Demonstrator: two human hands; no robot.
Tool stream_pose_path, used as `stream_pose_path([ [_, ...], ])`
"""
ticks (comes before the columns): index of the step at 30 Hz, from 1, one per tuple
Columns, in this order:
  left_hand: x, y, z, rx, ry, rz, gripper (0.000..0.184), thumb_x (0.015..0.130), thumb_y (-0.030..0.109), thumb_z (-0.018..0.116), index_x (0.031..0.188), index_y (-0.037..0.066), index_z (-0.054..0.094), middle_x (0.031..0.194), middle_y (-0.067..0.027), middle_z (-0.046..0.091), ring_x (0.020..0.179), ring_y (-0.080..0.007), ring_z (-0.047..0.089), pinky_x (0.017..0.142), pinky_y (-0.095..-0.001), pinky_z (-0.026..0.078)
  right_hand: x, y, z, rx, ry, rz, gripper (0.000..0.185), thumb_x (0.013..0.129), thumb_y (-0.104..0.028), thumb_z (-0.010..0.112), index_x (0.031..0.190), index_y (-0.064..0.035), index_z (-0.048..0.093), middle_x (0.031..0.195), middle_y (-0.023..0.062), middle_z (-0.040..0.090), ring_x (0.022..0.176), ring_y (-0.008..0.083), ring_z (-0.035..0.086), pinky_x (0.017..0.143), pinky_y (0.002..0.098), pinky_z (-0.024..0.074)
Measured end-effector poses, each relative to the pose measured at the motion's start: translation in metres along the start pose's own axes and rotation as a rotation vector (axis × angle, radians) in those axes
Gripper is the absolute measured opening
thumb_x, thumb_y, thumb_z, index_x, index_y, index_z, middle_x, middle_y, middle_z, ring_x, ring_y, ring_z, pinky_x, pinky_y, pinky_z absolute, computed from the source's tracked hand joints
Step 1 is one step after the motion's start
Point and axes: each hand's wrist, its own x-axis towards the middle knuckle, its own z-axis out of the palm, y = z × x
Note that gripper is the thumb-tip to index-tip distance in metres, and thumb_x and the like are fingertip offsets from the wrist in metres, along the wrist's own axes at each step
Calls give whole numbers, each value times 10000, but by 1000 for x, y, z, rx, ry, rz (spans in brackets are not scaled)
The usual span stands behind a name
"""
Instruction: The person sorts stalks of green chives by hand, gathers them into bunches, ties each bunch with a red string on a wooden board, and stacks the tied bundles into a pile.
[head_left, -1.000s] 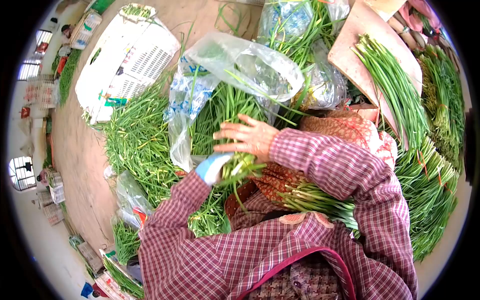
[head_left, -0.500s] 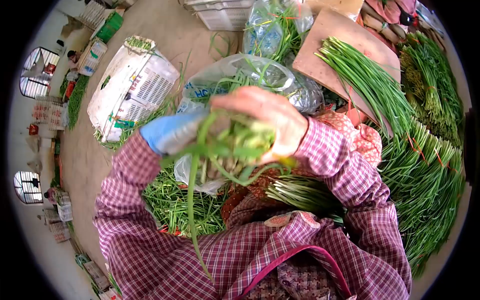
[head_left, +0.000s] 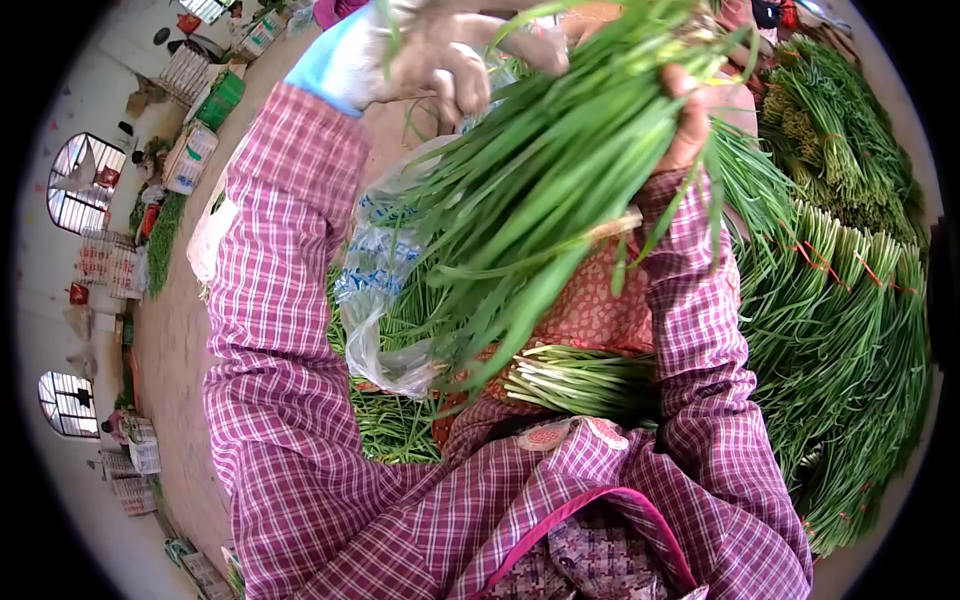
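My right hand, bare, is closed round a large bunch of garlic chives. The root ends point up and away, and the long green leaves hang down toward my lap. My left hand, in a pale glove with a blue cuff, is raised left of the bunch. Its fingers are bent but apart, and loose leaves pass close to them. A small bundle of pale-stemmed chives lies across my lap. Under the held leaves is a clear plastic bag with blue print.
Tied bundles of chives are piled at my right, with another green heap behind. Loose leaves lie at my lower left. Crates, including a green one, stand along the far left wall.
Both hands have moved up and away from me and apart. The bunch has swung round, its leaves now hanging toward me. The left hand has come off the bunch.
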Motion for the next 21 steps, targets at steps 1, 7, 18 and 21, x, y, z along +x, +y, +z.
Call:
stream_pose_path([
  [1, -1, 3, -6, -153, -114, 47, 766, 895, 581, 465, 1299, -64, 377, 1130, -292, 571, 740, -282, 683, 604, -274, 597, -3, -9, 6, 15, 28, -3, 414, 758, -278, 667, 1059, -1, 599, 1065, 180, 629, 1000, 281, 614, 877, 441, 523],
  [7, -41, -70, -62, 212, 580, 411, 819, 883, 613, 463, 1436, 36, 279, 1391, -230, 406, 1148, -286, 550, 927, -416, 478, 2, -22, -46, -179, 219, 72, 419, 762, -319, 693, 1063, -42, 597, 987, 126, 641, 885, 268, 633, 796, 418, 549],
  [18, -33, -270, -2, -591, 253, 303, 716, 784, 381, 646, 1358, 22, 413, 1245, -143, 540, 1068, -243, 548, 871, -358, 479, -10, 57, -18, -234, 306, 459, 340, 764, -175, 687, 1063, -28, 619, 950, 71, 653, 839, 186, 633, 798, 338, 522],
  [21, -48, -295, 29, -923, -21, 378, 714, 742, 240, 752, 1340, 15, 431, 1170, -130, 597, 959, -219, 618, 780, -338, 543, -15, 70, -14, -425, 326, 438, 401, 762, -211, 706, 1091, -22, 578, 946, 62, 643, 824, 159, 622, 785, 305, 512],
])
